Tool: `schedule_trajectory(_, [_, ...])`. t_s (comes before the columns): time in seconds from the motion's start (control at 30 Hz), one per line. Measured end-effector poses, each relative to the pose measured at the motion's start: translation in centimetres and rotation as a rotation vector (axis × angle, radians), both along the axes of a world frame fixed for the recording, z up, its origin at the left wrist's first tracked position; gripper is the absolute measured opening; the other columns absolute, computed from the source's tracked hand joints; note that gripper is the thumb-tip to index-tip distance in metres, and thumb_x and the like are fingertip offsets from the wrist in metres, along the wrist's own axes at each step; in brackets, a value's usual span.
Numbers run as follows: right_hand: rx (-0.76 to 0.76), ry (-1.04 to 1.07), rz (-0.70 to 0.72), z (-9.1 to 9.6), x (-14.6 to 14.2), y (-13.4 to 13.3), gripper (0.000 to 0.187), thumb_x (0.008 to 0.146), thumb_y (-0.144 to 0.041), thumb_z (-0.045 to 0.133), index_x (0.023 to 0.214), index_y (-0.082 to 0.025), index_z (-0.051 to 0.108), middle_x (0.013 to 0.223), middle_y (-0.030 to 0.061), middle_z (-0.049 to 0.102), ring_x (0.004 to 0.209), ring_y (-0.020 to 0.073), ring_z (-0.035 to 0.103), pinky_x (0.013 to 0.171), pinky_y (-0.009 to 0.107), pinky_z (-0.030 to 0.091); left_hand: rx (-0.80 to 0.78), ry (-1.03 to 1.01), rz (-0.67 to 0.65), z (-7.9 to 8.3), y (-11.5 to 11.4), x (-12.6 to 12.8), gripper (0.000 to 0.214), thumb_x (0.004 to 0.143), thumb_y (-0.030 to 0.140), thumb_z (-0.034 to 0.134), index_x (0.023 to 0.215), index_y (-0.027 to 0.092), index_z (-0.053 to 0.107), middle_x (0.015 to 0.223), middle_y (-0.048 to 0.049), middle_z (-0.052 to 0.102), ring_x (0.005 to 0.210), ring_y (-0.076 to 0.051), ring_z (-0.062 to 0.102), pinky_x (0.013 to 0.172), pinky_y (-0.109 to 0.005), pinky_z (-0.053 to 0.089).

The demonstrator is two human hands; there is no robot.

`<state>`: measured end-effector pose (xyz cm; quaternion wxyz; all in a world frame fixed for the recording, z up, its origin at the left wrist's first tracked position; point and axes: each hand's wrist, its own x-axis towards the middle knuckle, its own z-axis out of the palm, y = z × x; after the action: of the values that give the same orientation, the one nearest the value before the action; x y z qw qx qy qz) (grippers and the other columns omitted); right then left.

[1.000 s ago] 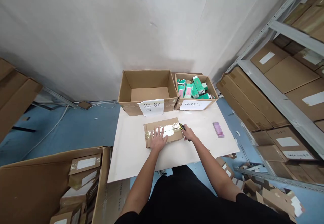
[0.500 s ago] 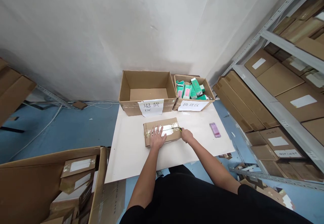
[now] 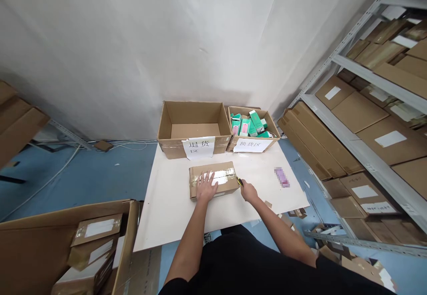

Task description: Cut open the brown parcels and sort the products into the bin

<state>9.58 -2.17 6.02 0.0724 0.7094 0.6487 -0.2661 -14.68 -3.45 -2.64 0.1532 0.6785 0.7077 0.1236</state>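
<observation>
A taped brown cardboard box [image 3: 196, 173] with a white label lies on the white table [image 3: 160, 215] in front of me. My left hand [image 3: 207, 188] rests flat on its top near the left end, fingers spread over the label. My right hand [image 3: 249, 192] is closed around a yellow-and-black utility knife [image 3: 239, 182]. The knife's tip is at the box's right end, by the tape seam. Whether the blade touches the cardboard is too small to tell.
Behind the box stand a large open carton [image 3: 176, 153] with a paper sign and a smaller carton [image 3: 230, 146] holding green boxes. A blurred purple item [image 3: 282, 177] lies right. Shelves [image 3: 360, 139] of boxes flank the right; a parcel-filled carton [image 3: 131, 228] stands lower left.
My right hand and the knife have moved from the box's top seam to just off its right end. My left hand stays on the box. The view has tilted slightly upward.
</observation>
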Motion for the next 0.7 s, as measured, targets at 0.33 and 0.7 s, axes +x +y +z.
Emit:
schedule_trajectory(0.33, [0.11,0.506,-0.541,-5.2,-2.4,-2.4,0.069,0.094,-0.059,0.063,0.147,-0.021,0.04,0.095,0.0051,0.075,0.056,0.0186,0.069,0.067,0.031,0.057,-0.026,-0.058,-0.028,3.2,4.5,-3.2,0.057,0.101,0.033,0.04,0.157,0.026,0.052,0.16,-0.007,0.054,0.159,-0.034,0.027,0.128,-0.056,0.023])
schedule_trajectory(0.7, [0.081,0.633,-0.785,-6.2,-3.3,5.8,0.05,0.081,-0.054,0.079,0.109,-0.024,0.051,0.088,-0.0002,0.068,0.054,0.0128,0.064,0.049,0.022,0.051,-0.131,0.072,0.081,3.3,3.9,-3.9,0.065,0.1,0.046,0.045,0.162,0.025,0.044,0.171,-0.0135,0.037,0.153,-0.04,0.034,0.125,-0.063,0.023])
